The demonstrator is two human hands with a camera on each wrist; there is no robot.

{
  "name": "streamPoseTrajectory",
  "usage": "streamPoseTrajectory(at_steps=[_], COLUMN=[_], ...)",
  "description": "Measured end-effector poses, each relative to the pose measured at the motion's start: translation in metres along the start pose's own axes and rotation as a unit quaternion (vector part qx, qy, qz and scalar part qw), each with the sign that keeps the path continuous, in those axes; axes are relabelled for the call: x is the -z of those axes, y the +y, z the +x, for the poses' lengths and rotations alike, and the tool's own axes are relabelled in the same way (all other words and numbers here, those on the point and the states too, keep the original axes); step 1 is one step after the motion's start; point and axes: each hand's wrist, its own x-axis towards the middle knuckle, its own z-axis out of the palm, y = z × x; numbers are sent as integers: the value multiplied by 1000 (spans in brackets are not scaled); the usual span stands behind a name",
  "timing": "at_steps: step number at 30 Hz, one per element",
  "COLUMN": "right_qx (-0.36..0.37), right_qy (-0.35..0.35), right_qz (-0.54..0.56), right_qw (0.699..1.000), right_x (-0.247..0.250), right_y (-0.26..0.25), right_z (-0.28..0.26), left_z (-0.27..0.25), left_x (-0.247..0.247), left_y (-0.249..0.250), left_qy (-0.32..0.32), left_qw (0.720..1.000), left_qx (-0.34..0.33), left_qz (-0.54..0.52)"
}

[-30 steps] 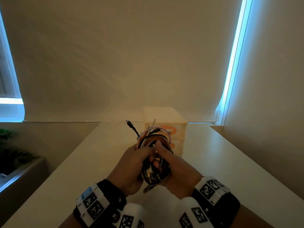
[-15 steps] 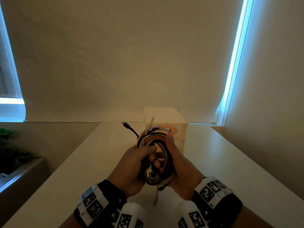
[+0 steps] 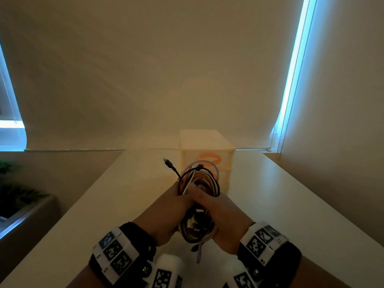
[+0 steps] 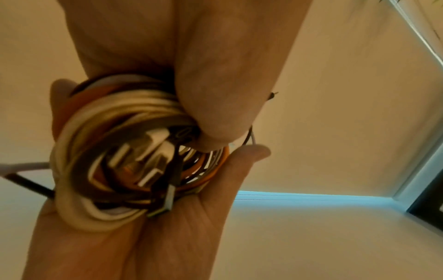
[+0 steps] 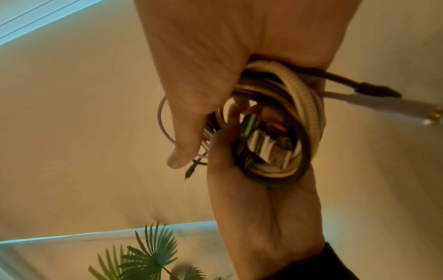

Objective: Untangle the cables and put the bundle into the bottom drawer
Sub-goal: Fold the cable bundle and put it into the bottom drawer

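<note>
Cables (image 3: 198,196) coiled into one bundle, gripped between left hand (image 3: 172,213) and right hand (image 3: 224,217). Drawer unit (image 3: 207,154) beyond the hands; bottom drawer hidden, stowing outstanding.

A long pale desk (image 3: 291,204) runs away from the person toward the blind-covered window, its left edge dropping off beside a darker ledge with a plant. At its far end, just in front of the window sill, a small translucent drawer unit (image 3: 205,142) stands upright on the desktop, with something orange showing through the front of its top drawer. The lower part of the unit's front is hidden behind what the person holds up above the desk, so the bottom drawer cannot be made out.
</note>
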Motion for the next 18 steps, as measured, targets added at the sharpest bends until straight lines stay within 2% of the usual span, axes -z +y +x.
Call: streamPoseTrajectory(at_steps=[4,6,8,13,16,18], right_qx=[24,24,7,-67,-106,-117], right_qy=[38,56,75,94,83,80], right_qz=[-55,-46,-35,6,13,6], right_qw=[997,997,997,993,991,990], right_x=[-5,-7,-6,3,14,20], right_y=[10,17,19,20,16,13], right_z=[10,16,17,19,21,23], left_z=[5,9,8,9,13,14], left_x=[0,2,-1,-9,-12,-13], left_y=[-12,-23,-27,-21,-25,-33], left_qy=[33,60,40,-37,-26,11], left_qw=[992,986,985,972,977,964], left_qx=[-25,-23,-7,-21,-35,-49], left_qz=[122,156,166,231,210,261])
